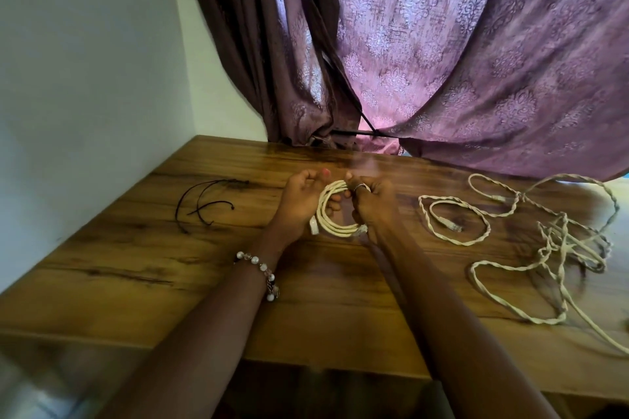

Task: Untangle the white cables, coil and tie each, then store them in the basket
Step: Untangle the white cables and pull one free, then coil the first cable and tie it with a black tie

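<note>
Coiled white cable [335, 213] sits at frame centre, held just above the table [143, 269] btwn both hands. Coil stands roughly on edge, its ring facing the camera, long axis running from upper right (top of loop by the fingertips) down to lower left; one connector end pokes out at the coil's lower left, another at its lower right by the right wrist. Left hand [301, 202] is cupped round the coil's left side, fingers curled behind the loops, thumb up. Right hand [369, 202], w/ a ring on one finger, pinches the coil's top right; motion blur there, so exact finger placement can't be told.

Loose white cables [531, 241] sprawl over the right part of the table, well apart from the hands: a small loop w/ a plug end nearest, then a knotted bunch further right, w/ strands trailing off the frame's right edge & toward the table's near edge. Thin black ties [204, 202] lie left of the hands, apart from them.

No readable writing or labels anywhere.

Bare wood lies in front of the hands down to the near edge, & on the left side up to the white wall [85, 78]. Purple curtain [459, 61] hangs over the table's far edge. Bead bracelet [262, 270] on left wrist
</note>
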`<state>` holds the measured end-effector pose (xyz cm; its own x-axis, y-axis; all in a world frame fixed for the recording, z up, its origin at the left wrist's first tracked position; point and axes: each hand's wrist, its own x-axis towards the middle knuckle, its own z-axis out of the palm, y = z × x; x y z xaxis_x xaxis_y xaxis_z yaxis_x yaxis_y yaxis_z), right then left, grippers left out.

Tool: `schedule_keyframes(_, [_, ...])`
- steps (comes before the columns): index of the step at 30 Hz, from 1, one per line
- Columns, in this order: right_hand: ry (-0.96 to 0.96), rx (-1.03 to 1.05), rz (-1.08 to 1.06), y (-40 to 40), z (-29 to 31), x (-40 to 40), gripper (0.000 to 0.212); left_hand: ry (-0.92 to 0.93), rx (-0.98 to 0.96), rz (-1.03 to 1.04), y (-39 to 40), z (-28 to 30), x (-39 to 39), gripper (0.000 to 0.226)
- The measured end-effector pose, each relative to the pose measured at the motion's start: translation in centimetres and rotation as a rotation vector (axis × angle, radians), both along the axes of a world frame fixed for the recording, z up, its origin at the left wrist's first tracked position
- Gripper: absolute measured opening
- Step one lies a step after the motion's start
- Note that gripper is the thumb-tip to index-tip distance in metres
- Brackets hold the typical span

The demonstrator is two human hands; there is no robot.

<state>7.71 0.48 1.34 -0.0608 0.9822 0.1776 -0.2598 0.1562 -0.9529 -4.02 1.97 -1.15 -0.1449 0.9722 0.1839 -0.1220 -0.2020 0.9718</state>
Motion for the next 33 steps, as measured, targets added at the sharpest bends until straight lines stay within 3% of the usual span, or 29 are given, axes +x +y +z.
schedule_keyframes(5, [-0.062, -0.03, -0.107, 0.9, -1.3, -0.1, 0.037, 0.227, -0.03, 0.22, -1.8, 1.2, -5.7, 0.012])
schedule_keyframes(7, [-0.024, -0.051, -0.097, 0.5, -1.3, -0.4, 0.037, 0.414, -0.013, 0.333, -2.7, 2.0, -9.3, 0.009])
schedule_keyframes(10, [0.0, -0.068, -0.072, -0.1, -1.3, -1.0, 0.034, 0.749, -0.014, 0.251, -4.7, 3.3, -13.9, 0.012])
schedule_keyframes(12, [-0.01, -0.081, -0.067, -0.4, -1.3, -1.6, 0.031, 0.873, -0.048, 0.254, -6.3, 3.6, -15.7, 0.016])
schedule_keyframes(24, [0.012, -0.037, -0.029, -0.1, 0.1, -3.4, 0.032, 1.055, -0.008, 0.435, -2.2, 1.7, -17.9, 0.015])
schedule_keyframes(33, [0.162, -0.164, 0.004, 3.6, -0.1, -4.1, 0.025, 1.369, -0.026, 0.339, 4.2, -0.1, -17.3, 0.018])
